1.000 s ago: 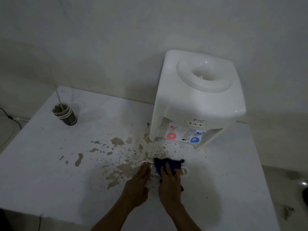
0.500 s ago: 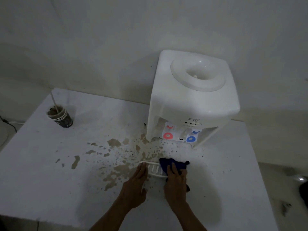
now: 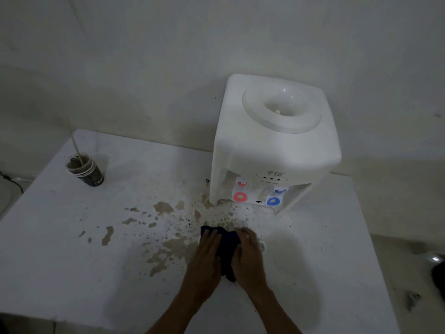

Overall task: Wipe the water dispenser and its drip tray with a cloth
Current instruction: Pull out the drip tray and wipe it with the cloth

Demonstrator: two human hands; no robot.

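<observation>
Cloth [image 3: 228, 251] (dark blue) pressed flat beneath both hands [image 3: 226, 259].

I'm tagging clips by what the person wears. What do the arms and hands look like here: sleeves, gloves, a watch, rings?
Both forearms are bare up to the bottom edge of the picture, with no sleeve in view. The left hand and right hand wear no gloves. No watch or bracelet shows at either wrist. The light is too dim to rule out a thin ring.

Both hands on cloth, in front of dispenser
Left hand [image 3: 207, 259] and right hand [image 3: 248, 259] press dark blue cloth [image 3: 227, 251] on stained table [image 3: 72, 261] (tray mostly hidden), near white water dispenser [image 3: 272, 145].
</observation>
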